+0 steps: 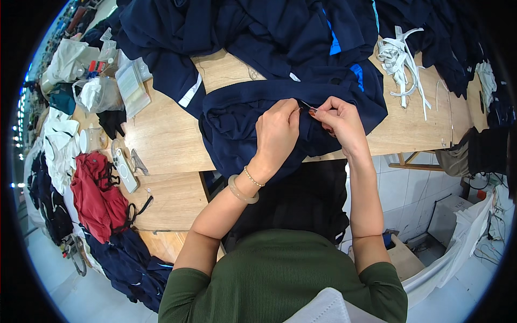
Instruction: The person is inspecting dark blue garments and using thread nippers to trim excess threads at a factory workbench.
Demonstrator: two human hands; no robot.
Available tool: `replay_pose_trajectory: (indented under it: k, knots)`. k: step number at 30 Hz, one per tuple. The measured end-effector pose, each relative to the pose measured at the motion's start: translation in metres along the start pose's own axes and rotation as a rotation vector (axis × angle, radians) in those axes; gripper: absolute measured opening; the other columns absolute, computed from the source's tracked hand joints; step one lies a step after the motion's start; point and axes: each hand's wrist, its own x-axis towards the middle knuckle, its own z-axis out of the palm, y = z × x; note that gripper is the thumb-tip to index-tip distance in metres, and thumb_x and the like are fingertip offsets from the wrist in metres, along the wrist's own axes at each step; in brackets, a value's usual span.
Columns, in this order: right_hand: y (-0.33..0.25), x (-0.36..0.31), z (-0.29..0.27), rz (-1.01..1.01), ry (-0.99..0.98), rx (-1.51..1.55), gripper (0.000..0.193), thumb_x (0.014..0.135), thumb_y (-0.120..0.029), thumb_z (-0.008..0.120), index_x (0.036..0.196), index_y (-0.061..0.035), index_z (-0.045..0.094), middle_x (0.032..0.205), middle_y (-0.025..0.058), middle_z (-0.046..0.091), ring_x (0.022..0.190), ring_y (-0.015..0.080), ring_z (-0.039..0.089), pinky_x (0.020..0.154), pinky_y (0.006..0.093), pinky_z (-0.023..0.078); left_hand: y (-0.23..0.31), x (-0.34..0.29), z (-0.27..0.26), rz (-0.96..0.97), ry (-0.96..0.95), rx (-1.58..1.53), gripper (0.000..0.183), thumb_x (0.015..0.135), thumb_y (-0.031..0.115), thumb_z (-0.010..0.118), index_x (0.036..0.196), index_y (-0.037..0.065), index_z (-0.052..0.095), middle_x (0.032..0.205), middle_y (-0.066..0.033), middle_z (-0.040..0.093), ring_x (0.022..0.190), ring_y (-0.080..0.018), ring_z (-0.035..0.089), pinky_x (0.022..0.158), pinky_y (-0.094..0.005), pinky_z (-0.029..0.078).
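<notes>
A navy garment lies bunched at the table's front edge, a long folded band running along its far side. On that band my left hand pinches the cloth, thumb and fingers pressed together. Close to its right, my right hand is closed in a pinch on something thin and pale at the fingertips, too small to name. The two sets of fingertips are a short gap apart over the dark fabric. A bracelet and a bangle circle my left wrist.
More navy garments heap across the far side. White cords lie tangled at the right of the wooden table. On the left are a phone, a red bag, plastic bags and white cloth.
</notes>
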Motion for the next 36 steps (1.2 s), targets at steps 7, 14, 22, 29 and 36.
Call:
replay_pose_trajectory:
  k: [7, 14, 22, 29, 36]
  knots:
    - [0.008, 0.003, -0.003, -0.061, -0.009, -0.057, 0.011, 0.084, -0.009, 0.069, 0.081, -0.0058, 0.060, 0.061, -0.0039, 0.057, 0.052, 0.0005, 0.042, 0.048, 0.0185, 0.025, 0.001, 0.000, 0.000, -0.018, 0.012, -0.028, 0.003, 0.084, 0.001, 0.060, 0.084, -0.002, 0.062, 0.089, -0.0149, 0.067, 0.074, -0.0373, 0.064, 0.062, -0.0399, 0.051]
    - [-0.008, -0.037, -0.104, -0.332, 0.364, 0.150, 0.017, 0.092, -0.017, 0.060, 0.101, -0.0028, 0.061, 0.068, -0.0020, 0.051, 0.056, 0.0046, 0.042, 0.050, 0.0204, 0.031, -0.001, -0.003, -0.077, -0.121, 0.075, -0.104, 0.007, 0.087, -0.006, 0.057, 0.087, -0.003, 0.064, 0.105, -0.0105, 0.069, 0.078, -0.0124, 0.066, 0.066, -0.0221, 0.050]
    - [0.017, -0.046, -0.127, -0.375, 0.569, 0.292, 0.025, 0.098, -0.024, 0.058, 0.114, -0.0043, 0.056, 0.082, -0.0009, 0.053, 0.069, 0.0063, 0.045, 0.063, 0.0218, 0.036, -0.089, -0.016, -0.197, -0.305, 0.411, 0.782, 0.030, 0.102, 0.019, 0.047, 0.113, 0.006, 0.071, 0.140, -0.0257, 0.046, 0.131, -0.0356, 0.046, 0.108, -0.0378, 0.035]
    - [0.025, -0.044, -0.077, -0.284, 0.183, -0.036, 0.012, 0.090, -0.011, 0.064, 0.097, -0.0029, 0.068, 0.073, -0.0029, 0.056, 0.059, 0.0032, 0.041, 0.054, 0.0210, 0.032, -0.045, -0.030, -0.156, -0.058, 0.377, 0.331, 0.026, 0.085, -0.008, 0.056, 0.104, 0.003, 0.068, 0.114, -0.0133, 0.063, 0.109, -0.0290, 0.060, 0.090, -0.0351, 0.048]
    - [0.013, 0.010, -0.021, -0.303, -0.173, 0.040, 0.022, 0.097, -0.013, 0.053, 0.107, 0.0019, 0.065, 0.094, 0.0127, 0.071, 0.069, 0.0112, 0.065, 0.058, 0.0205, 0.046, -0.006, -0.010, -0.047, 0.278, -0.242, 0.260, 0.020, 0.081, 0.008, 0.069, 0.101, 0.006, 0.069, 0.102, -0.0103, 0.067, 0.100, -0.0288, 0.061, 0.090, -0.0372, 0.045]
